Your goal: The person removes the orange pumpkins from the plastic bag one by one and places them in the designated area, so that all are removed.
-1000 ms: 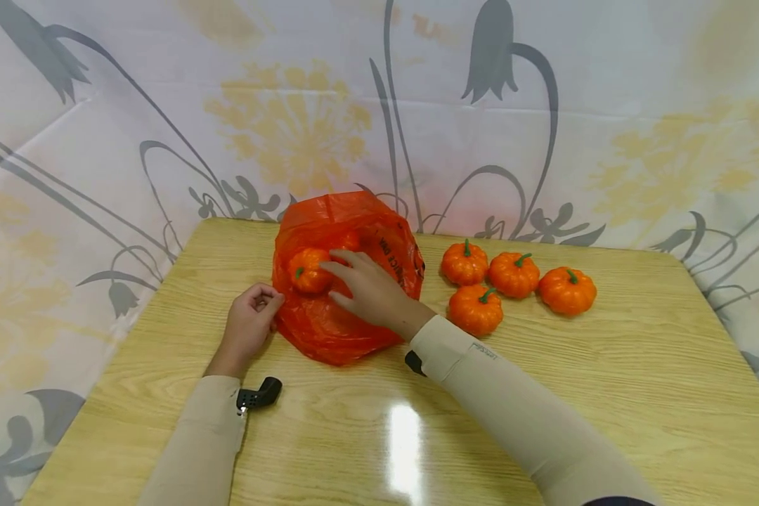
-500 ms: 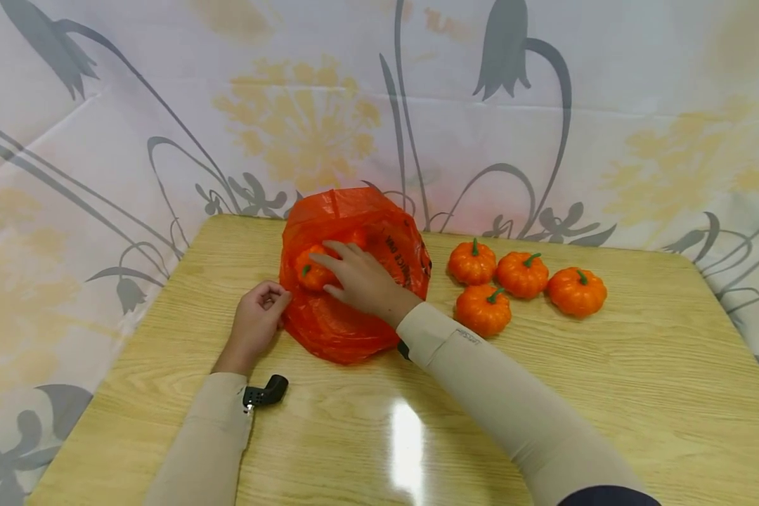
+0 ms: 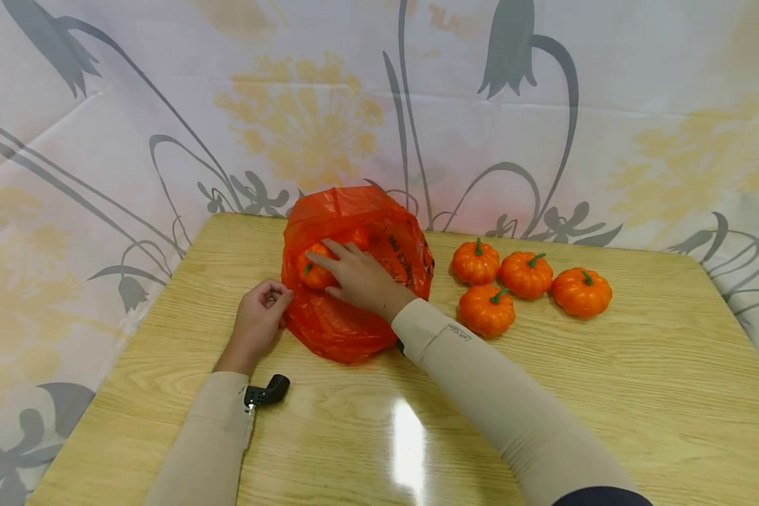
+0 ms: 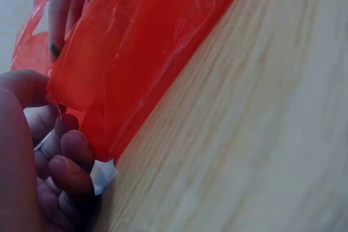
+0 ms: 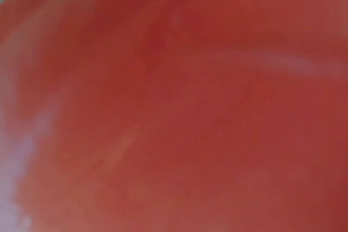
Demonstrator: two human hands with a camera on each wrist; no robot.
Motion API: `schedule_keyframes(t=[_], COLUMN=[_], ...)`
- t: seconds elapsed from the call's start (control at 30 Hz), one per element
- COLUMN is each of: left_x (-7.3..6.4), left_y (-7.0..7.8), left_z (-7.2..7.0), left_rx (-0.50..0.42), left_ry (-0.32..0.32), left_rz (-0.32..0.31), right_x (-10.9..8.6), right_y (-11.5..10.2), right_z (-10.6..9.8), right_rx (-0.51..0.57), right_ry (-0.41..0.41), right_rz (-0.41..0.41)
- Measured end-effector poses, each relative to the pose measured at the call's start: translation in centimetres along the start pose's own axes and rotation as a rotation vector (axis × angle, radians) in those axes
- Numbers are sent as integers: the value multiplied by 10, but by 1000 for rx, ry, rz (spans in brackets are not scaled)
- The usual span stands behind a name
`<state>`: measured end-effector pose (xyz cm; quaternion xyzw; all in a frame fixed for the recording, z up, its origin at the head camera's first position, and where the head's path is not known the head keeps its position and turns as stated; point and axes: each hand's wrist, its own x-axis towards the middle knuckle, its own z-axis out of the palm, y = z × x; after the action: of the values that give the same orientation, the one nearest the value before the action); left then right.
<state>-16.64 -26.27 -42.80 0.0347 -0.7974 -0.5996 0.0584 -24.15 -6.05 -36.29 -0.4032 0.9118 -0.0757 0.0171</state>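
Observation:
A translucent red plastic bag lies with its mouth facing me on the table. My left hand pinches the left edge of its mouth between thumb and fingertips; the left wrist view shows the bag film there. Inside the bag is a small orange pumpkin with a green stem. My right hand reaches in from the right, fingers over the top of this pumpkin and thumb at its lower right side. Behind the fingers another pumpkin shows partly. Red film fills the blurred right wrist view, hiding the hand there.
Several more orange pumpkins stand to the right of the bag, one of them nearest to my right forearm. The wooden table ends at a wall covered by a flower-patterned cloth.
My right hand has moved left and onto the pumpkin, then stayed there. The left hand keeps its pinch on the bag edge. The whole view has shifted slightly.

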Motion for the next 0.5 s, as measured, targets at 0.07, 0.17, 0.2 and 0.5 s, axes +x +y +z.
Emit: schedule_keyframes(t=[0.07,0.17,0.2,0.5], left_x=[1,2,2,2], left_y=[-1,-1,0,-4], left_z=[0,0,0,-1], left_rx=[-5,-13,-13,-19], left_ry=[-4,-14,-18,7], left_rz=[-11,-21,-21,11], right_x=[0,1,1,2], right_y=[0,1,1,0], right_z=[0,2,2,5], right_rx=[2,18,27,91], right_ry=[4,19,25,45], right_rz=[1,4,7,35])
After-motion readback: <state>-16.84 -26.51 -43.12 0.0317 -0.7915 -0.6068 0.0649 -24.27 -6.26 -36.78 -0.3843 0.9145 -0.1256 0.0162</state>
